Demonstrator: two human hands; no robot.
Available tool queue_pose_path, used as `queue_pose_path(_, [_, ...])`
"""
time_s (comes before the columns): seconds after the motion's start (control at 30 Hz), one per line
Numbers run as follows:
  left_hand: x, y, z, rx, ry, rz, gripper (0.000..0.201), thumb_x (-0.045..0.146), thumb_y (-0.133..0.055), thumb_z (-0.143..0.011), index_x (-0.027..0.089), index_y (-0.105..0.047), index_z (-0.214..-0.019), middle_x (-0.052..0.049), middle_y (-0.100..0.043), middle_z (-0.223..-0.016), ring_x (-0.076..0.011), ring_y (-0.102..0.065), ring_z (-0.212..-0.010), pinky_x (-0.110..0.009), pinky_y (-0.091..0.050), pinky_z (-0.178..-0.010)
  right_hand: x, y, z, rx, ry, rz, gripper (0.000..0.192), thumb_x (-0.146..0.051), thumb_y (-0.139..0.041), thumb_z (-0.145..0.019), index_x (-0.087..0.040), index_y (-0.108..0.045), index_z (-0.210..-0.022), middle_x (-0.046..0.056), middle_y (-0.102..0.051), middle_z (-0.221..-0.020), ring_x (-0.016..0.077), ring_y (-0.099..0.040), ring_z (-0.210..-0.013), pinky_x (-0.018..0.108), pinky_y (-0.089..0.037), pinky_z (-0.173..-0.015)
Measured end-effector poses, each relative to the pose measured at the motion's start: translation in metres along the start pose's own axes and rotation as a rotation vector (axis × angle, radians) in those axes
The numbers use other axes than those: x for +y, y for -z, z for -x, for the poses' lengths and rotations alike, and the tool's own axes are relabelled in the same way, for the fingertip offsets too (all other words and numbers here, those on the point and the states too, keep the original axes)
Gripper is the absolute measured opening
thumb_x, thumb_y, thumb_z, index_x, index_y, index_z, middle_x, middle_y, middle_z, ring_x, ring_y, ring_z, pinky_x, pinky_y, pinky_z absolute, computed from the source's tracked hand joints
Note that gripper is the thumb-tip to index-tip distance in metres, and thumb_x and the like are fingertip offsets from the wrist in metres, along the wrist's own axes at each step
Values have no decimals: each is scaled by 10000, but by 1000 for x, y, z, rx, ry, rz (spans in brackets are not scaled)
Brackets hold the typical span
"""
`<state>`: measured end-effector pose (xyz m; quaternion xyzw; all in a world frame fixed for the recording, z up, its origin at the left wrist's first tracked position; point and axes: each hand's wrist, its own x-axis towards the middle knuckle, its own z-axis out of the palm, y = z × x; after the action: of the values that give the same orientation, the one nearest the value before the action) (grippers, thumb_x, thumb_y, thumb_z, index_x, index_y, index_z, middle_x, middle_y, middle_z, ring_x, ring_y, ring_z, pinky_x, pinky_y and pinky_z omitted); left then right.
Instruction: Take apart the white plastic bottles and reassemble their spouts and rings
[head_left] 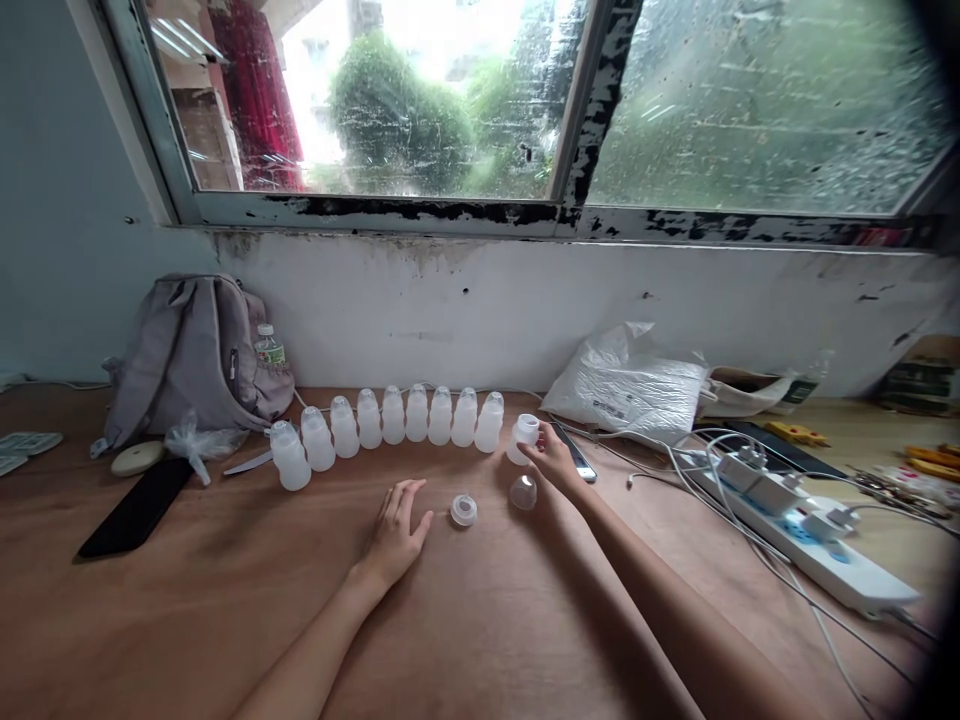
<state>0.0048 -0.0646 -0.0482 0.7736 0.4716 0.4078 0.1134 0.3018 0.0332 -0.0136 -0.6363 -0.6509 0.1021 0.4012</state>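
My right hand [551,455] grips an uncapped, translucent white baby bottle [523,440] standing at the right end of a curved row. Just in front of that bottle lies a clear dome cap [523,492]. A round white collar ring with a teat [463,510] rests on the table between my hands. My left hand [397,528] lies on the tabletop with its fingers stretched out and holds nothing. Several capped baby bottles [417,415] stand upright in an arc behind it.
On the left sit a grey backpack [195,360], a black pouch [136,510] and a clear plastic bag [201,440]. A phone [576,455], a silvery packing bag [630,385] and a power strip [810,545] with trailing cables occupy the right. The wall and window rise behind.
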Motion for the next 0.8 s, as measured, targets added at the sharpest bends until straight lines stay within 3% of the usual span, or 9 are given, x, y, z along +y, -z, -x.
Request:
queue_pose_path(0.13, [-1, 1, 0, -26, -9, -12, 387, 193, -449, -806, 229, -390, -1186, -63, -487, -1120, -201, -472, -1053, -382, -404, -912, -2, -4, -9, -35, -2, -13, 567, -339, -567, -641, -162, -419, -1158, 105, -625, -957, 246, -601, -880, 366, -466, -753])
queue_pose_path(0.23, [-1, 0, 0, -37, -21, -26, 393, 173, -450, -799, 225, -396, -1185, -63, -501, -1113, -204, -477, -1036, -389, -410, -902, -17, -2, 0, 130, 49, 21, 714, -325, -578, -637, -105, -299, -1256, 177, -515, -1145, 299, -491, -1068, 446, -398, -861])
queue_pose_path(0.3, [0, 0, 1, -53, -34, -37, 384, 169, -454, -797, 219, -407, -1175, -62, -513, -1093, -205, -480, -1016, -387, -416, -888, -35, -2, 16, 310, 165, 36, 590, -319, -509, -716, -106, -326, -1236, 182, -476, -1178, 287, -458, -1090, 449, -374, -883])
queue_pose_path(0.33, [2, 0, 2, -62, -39, -44, 376, 167, -455, -796, 216, -416, -1166, -60, -522, -1076, -204, -482, -1002, -384, -420, -878, -45, -3, 27, 307, 216, 18, 477, -312, -463, -765, -122, -377, -1194, 161, -513, -1116, 256, -501, -1022, 414, -399, -851])
queue_pose_path(0.37, [3, -1, 2, -71, -44, -52, 368, 165, -456, -795, 214, -425, -1158, -59, -530, -1055, -204, -485, -988, -381, -425, -867, -56, -6, 38, 214, 260, -3, 357, -308, -428, -800, -142, -441, -1116, 124, -565, -984, 220, -552, -895, 367, -436, -779])
queue_pose_path(0.43, [6, -1, 3, -84, -54, -66, 356, 162, -455, -793, 214, -440, -1144, -55, -541, -1023, -205, -488, -967, -378, -432, -847, -73, -16, 62, -168, 331, -7, 216, -326, -419, -828, -191, -520, -963, 46, -586, -774, 166, -565, -680, 290, -449, -628])
queue_pose_path(0.5, [8, -1, 4, -90, -65, -73, 354, 166, -458, -790, 218, -448, -1140, -55, -547, -1012, -207, -493, -957, -376, -437, -831, -83, -30, 82, -336, 331, 46, 210, -356, -493, -791, -208, -517, -938, 18, -572, -742, 156, -547, -630, 272, -425, -580])
queue_pose_path(0.63, [12, 2, 3, -118, -83, -96, 379, 222, -505, -774, 221, -445, -1148, -58, -550, -1029, -215, -497, -953, -375, -432, -822, -86, -55, 106, -312, 348, 1, 96, -273, -468, -811, -212, -489, -882, 28, -555, -817, 149, -529, -655, 261, -401, -585])
queue_pose_path(0.8, [17, 5, 2, -207, -139, -134, 446, 344, -614, -699, 227, -467, -1104, -61, -557, -1037, -242, -501, -944, -399, -394, -834, -90, -62, 120, -334, 417, -124, 81, -239, -436, -834, -216, -467, -763, 9, -540, -732, 140, -510, -628, 239, -384, -571])
